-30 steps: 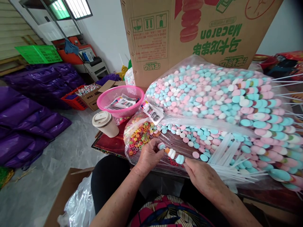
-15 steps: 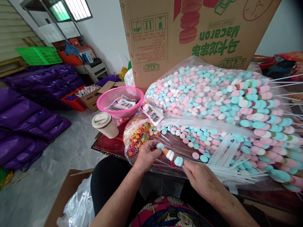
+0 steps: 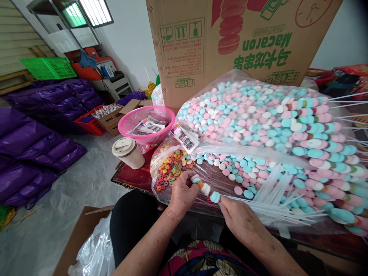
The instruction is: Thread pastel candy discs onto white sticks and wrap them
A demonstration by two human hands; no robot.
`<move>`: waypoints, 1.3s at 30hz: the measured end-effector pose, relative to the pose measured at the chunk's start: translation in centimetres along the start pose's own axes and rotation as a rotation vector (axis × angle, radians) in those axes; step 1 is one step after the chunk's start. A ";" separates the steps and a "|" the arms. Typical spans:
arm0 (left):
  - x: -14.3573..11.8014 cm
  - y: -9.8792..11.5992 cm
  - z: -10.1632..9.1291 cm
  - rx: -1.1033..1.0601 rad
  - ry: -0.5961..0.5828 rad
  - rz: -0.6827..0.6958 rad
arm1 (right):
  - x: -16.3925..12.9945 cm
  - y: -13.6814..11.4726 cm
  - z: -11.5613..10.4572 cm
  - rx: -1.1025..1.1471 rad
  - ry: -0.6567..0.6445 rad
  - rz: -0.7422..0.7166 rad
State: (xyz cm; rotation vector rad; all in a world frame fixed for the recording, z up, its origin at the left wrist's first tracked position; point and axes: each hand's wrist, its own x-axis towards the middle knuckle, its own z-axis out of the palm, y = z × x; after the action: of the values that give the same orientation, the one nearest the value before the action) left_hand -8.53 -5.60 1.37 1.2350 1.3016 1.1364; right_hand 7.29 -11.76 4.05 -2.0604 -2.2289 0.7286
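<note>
Candies on a thin stick [image 3: 207, 190] sit between both hands above the plastic-covered table [image 3: 129, 177]; the left hand [image 3: 181, 191] pinches a blue piece at the tip, pressed closer to the others than a moment ago, while the right hand [image 3: 240, 219] grips the stick. Loose pastel candies [image 3: 244, 126] fill the bag behind.

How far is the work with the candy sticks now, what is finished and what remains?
Done: many filled skewers lie piled at the right. In hand: the left hand and right hand hold one stick carrying a few candies. Left: loose pastel candies fill the bag, ring candies and empty white sticks lie ready.
</note>
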 end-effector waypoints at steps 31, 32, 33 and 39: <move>-0.2 0.5 -0.8 0.316 0.112 0.381 | 0.0 -1.3 1.1 0.592 0.204 -0.145; -0.3 0.5 -0.8 0.390 0.114 0.453 | 0.1 -1.3 1.3 0.558 0.220 -0.141; -0.3 0.5 -0.9 0.453 0.106 0.517 | 0.1 -1.3 1.4 0.528 0.231 -0.136; -0.4 0.3 -1.1 0.404 0.057 0.380 | 0.2 -1.2 1.5 0.470 0.226 -0.103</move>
State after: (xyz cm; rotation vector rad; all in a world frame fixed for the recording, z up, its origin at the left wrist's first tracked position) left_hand -9.56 -5.98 1.77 1.8175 1.4224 1.2109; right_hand 5.64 -12.07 3.08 -1.6951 -1.8126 0.8602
